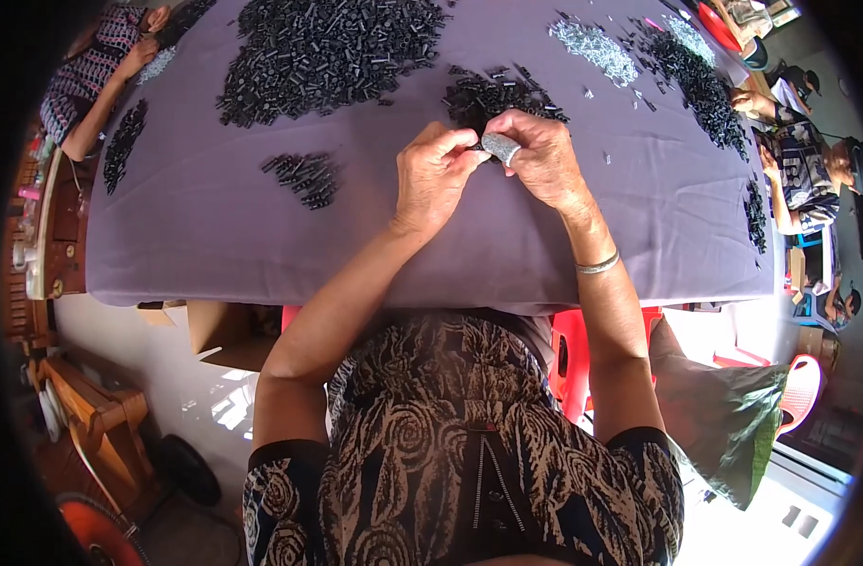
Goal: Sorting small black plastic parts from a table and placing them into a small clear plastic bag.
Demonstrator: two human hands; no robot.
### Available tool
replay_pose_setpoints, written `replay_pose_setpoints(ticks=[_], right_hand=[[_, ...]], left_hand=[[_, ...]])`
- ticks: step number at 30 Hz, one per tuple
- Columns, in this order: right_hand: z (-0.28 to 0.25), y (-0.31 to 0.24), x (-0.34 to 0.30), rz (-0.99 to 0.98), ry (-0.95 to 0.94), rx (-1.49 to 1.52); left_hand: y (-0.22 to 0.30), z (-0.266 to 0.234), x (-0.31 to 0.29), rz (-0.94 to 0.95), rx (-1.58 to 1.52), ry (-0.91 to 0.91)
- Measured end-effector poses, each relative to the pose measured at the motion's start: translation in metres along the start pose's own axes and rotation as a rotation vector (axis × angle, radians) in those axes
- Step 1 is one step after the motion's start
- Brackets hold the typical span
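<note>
One small black piece (479,147) between the pinching left fingers (458,140), just beside right fingers (537,137) of unclear grip

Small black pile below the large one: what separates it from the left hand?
The head view shows only purple tablecloth between the small black pile and left hand.

room: near tablecloth (507,255); obstacles: small heap (304,177), left; middle heap (507,92), straight ahead; large heap (332,57), far left
</note>
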State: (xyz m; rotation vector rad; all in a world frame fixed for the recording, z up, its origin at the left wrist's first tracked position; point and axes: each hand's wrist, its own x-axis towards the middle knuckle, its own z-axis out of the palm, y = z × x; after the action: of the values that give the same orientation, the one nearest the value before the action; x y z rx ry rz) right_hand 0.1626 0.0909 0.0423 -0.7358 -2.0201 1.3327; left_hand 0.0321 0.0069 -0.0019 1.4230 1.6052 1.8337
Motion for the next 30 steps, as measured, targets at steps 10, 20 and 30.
replay_pose_setpoints(ticks=[10,20,30], right_hand=[[0.009,-0.014,0.001,-0.144,0.033,-0.253],[0.006,-0.013,0.009,-0.288,-0.047,-0.343],[-0.015,0.001,0.006,0.16,-0.163,0.112]], left_hand=[[-0.001,-0.001,-0.001,0.006,0.113,0.019],[0.002,0.0,0.002,-0.019,0.194,0.012],[-0.005,0.003,0.002,0.021,0.037,-0.013]])
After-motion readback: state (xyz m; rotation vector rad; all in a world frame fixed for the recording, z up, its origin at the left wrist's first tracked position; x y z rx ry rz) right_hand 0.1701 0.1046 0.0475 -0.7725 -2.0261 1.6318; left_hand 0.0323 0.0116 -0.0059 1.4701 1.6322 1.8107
